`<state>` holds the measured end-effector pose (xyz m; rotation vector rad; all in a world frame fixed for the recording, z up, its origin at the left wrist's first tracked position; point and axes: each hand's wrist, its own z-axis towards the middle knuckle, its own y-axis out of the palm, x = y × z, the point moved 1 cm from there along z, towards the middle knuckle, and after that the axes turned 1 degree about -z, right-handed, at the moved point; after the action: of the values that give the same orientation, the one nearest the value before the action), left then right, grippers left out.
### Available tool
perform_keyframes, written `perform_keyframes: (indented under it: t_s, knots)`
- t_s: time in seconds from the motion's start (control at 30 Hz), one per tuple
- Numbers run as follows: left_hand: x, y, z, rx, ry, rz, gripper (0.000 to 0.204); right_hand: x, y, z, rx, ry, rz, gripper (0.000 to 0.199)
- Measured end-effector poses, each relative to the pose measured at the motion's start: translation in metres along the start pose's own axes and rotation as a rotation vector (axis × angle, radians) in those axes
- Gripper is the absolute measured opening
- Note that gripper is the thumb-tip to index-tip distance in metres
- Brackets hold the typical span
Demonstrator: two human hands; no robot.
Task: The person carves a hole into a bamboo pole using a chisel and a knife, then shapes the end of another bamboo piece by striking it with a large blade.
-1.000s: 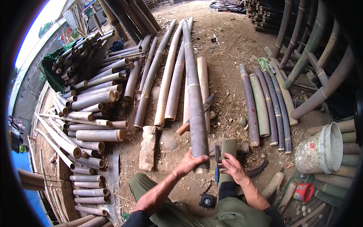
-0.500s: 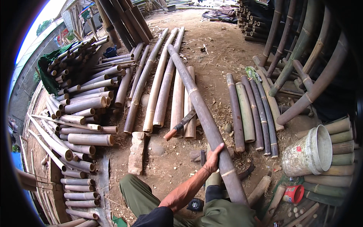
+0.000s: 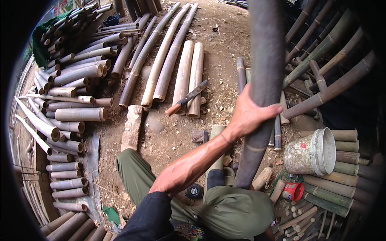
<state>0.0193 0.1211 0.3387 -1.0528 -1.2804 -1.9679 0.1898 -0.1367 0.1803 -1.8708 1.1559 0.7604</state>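
My left hand (image 3: 249, 114) grips a thick, dark grey-brown bamboo pole (image 3: 265, 48), its thumb across the near side and its other fingers partly hidden behind. The pole rises steeply past the top edge of the view, leaning a little to the right. Its lower end is down beside my bent knee (image 3: 237, 209). My right hand is out of sight. Ahead and to the left, a broad-bladed knife with a wooden handle (image 3: 187, 99) rests across two short pale bamboo lengths (image 3: 196, 76). A dark tape measure (image 3: 195, 191) sits on the ground between my legs.
Stacked bamboo (image 3: 80, 114) fills the left side. Long poles (image 3: 161, 60) lie ahead. At right stand a dirty white bucket (image 3: 305, 152) and a small red tub (image 3: 292, 191), near more cut bamboo (image 3: 329, 197). Thick poles (image 3: 329, 86) slant at the upper right.
The pole has swung up from slanting away leftward over the other poles to standing steeply in front of me. My left hand has risen with it, and the view has shifted.
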Motion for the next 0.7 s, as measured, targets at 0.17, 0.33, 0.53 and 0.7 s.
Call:
perform_keyframes:
  t_s: [0.17, 0.33, 0.53, 0.7]
  knots:
    - [0.096, 0.016, 0.005, -0.025, 0.210, 0.253, 0.090, -0.021, 0.013, 0.093, 0.097, -0.207, 0.053, 0.068]
    - [0.105, 0.039, -0.012, -0.157, 0.430, 0.320, 0.075, 0.003, 0.009, 0.155, 0.027, -0.377, 0.057, 0.064]
    - [0.087, 0.041, -0.043, -0.275, 0.503, 0.371, 0.078, -0.026, 0.023, 0.146, 0.062, -0.357, 0.082, 0.070]
    - [0.076, 0.046, -0.059, -0.357, 0.458, 0.359, 0.085, -0.100, -0.028, 0.092, 0.216, -0.441, 0.035, 0.076]
